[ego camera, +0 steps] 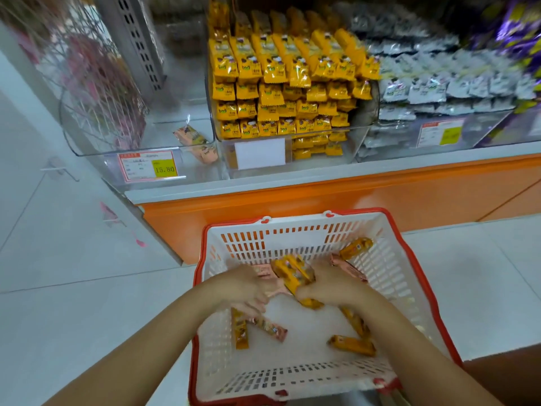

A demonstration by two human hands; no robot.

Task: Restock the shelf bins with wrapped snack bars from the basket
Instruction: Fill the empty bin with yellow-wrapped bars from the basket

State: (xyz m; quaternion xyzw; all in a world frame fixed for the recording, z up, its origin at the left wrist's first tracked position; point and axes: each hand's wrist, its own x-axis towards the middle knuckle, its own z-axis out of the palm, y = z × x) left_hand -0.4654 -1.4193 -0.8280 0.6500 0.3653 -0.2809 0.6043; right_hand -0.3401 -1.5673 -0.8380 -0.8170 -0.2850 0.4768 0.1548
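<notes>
Several bars (293, 273) in right hand (332, 284)

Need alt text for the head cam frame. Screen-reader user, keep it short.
Both hands are in a red-rimmed white basket: the right hand grips a bundle of yellow bars, the left hand holds pink bars, and loose bars lie around them. On the shelf above, the yellow bin is packed full; the clear bin left of it is nearly empty.
</notes>
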